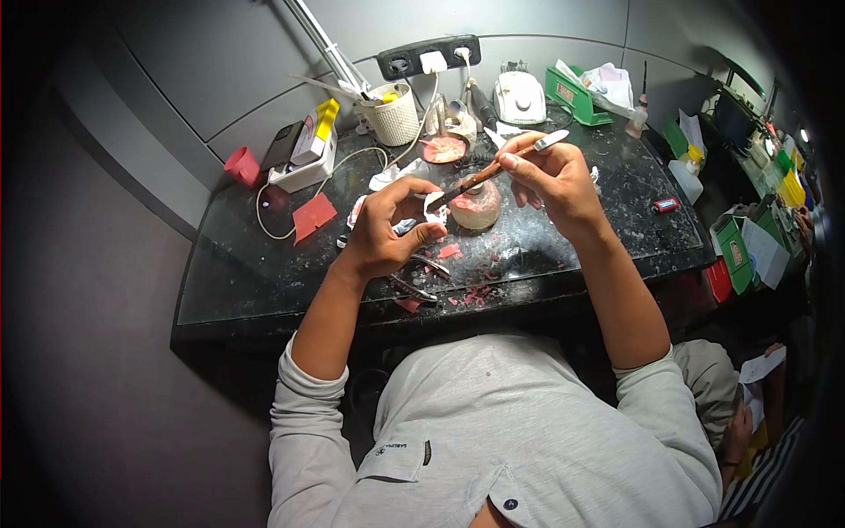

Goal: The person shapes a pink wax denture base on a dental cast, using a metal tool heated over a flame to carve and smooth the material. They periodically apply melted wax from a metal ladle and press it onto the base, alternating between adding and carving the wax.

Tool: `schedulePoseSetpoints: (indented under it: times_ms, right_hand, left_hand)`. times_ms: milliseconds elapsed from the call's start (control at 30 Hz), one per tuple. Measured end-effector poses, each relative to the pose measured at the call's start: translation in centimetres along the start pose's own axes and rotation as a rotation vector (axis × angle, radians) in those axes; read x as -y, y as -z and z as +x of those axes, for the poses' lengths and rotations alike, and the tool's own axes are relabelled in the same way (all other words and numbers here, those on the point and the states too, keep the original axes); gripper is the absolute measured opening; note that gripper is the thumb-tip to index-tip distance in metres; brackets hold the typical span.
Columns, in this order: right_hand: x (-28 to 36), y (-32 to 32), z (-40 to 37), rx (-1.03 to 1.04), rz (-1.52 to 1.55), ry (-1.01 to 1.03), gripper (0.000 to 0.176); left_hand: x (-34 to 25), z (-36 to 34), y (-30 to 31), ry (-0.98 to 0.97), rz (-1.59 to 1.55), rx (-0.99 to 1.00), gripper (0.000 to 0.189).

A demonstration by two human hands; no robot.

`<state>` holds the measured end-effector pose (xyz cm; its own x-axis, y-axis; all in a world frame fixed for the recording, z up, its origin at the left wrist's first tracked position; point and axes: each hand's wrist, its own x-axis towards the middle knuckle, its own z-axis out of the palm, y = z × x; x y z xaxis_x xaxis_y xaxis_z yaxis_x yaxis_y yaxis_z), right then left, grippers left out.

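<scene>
**Two-Handed Hold Beside the Round Jar [476,215]**

Reference landmark: the round jar, which stood on the black tabletop [238,286] and was marked with pink about its top.

Left hand [380,231]: positioned left of the jar, partly open, with thumb and fingertips curved inward to grip a small white piece [434,208]. The white piece was held just left of the jar, as seen from the wearer's side.

Right hand [561,187]: positioned right of the jar, thumb and forefinger closed on a slender tool [480,180] with a brown handle. The tool slanted across the view of the jar — its pale, flat end up and to the right, its dark end down at the white piece. Whether that dark end touched the piece could not be determined.

Surroundings: pink scraps [475,297] lay on the near side of the jar. A dish [443,150] of pink material sat just beyond it, slightly left. Farther beyond stood a white basket [395,126] to the left and a white rounded device [520,99] to the right. A flat pink sheet [314,216] lay well left of the jar — a pink cup [242,167] stood farther out. A small red cylinder [666,205] lay well to the jar's right.
</scene>
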<state>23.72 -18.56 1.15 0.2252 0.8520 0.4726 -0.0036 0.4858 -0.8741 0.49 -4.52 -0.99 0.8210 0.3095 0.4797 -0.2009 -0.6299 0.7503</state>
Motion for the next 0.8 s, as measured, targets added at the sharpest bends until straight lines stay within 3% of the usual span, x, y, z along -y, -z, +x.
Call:
schedulePoseSetpoints:
  times_ms: [67, 800]
  right_hand:
    - [0.1, 0.1, 0.0, -0.012, 0.001, 0.014, 0.015]
    - [0.5, 0.3, -0.2, 0.058, 0.003, 0.143, 0.012]
  left_hand:
    - [0.0, 0.1, -0.1, -0.032, -0.011, -0.025, 0.044]
    - [0.6, -0.1, 0.1, 0.009, -0.101, -0.032, 0.042]
